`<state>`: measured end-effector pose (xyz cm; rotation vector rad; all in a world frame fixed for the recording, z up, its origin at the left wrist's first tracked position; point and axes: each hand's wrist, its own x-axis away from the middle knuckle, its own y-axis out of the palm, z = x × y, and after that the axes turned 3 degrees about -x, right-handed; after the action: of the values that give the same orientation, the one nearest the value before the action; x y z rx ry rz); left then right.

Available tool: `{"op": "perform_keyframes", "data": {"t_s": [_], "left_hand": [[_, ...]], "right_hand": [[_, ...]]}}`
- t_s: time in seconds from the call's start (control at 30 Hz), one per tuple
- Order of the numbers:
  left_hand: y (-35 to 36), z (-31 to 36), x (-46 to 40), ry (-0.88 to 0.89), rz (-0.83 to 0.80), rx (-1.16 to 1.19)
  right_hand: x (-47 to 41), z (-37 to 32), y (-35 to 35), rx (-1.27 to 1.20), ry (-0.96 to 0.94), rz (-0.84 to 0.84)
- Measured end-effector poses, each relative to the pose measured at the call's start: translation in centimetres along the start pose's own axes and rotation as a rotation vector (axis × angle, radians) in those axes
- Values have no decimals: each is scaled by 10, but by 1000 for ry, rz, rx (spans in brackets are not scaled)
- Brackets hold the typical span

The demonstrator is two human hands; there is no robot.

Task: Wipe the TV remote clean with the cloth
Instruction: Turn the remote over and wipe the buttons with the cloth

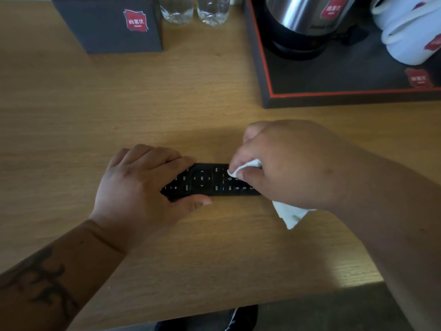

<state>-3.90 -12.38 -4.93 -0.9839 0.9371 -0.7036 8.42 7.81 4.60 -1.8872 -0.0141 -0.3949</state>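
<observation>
Far left: left forearm came in from the bottom-left corner, dark tattoo on it. Left hand (pixel 140 187) lay over the left end of the TV remote (pixel 210 181), fingers along the far edge, thumb against the near edge, clamping it flat to the wooden table (pixel 119 103). Hand was curled around the remote, not spread.

Remote was black, lying lengthwise left to right near the middle of the table, buttons up. Nav ring and number keys visible between the two hands.

Right hand (pixel 293 166) sat over the remote's right end, fingers bunched, pinching a white cloth (pixel 241 169). A folded corner of the cloth touched the keypad by the number keys. The rest of the cloth hung out under the palm onto the table. Right end of the remote was hidden under the hand, so contact there couldn't be confirmed.

Back of table, left to right: dark grey box (pixel 107 25) with red label, two clear water bottles (pixel 194 10), black tray (pixel 310 96) with orange trim holding a steel kettle (pixel 303 20) and white cups (pixel 410 32).
</observation>
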Motion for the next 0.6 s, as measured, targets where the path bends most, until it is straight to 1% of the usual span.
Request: {"op": "perform_keyframes", "data": {"t_s": [0.1, 0.17, 0.23, 0.37, 0.47, 0.53, 0.6], "left_hand": [[0, 0, 0, 3, -20, 12], [0, -1, 0, 2, -22, 15], [-1, -1, 0, 2, -16, 13], [-1, 0, -1, 2, -12, 7], [-1, -1, -1, 3, -21, 9], [-1, -1, -1, 5, -24, 18], [-1, -1, 0, 3, -24, 20]], "right_hand": [[5, 5, 0, 28, 42, 13], [10, 10, -6, 45, 65, -7], [9, 11, -10, 36, 46, -25], [0, 0, -3, -8, 3, -4], [2, 1, 2, -15, 28, 17], [5, 9, -2, -1, 63, -6], [7, 15, -11, 13, 88, -78]]}}
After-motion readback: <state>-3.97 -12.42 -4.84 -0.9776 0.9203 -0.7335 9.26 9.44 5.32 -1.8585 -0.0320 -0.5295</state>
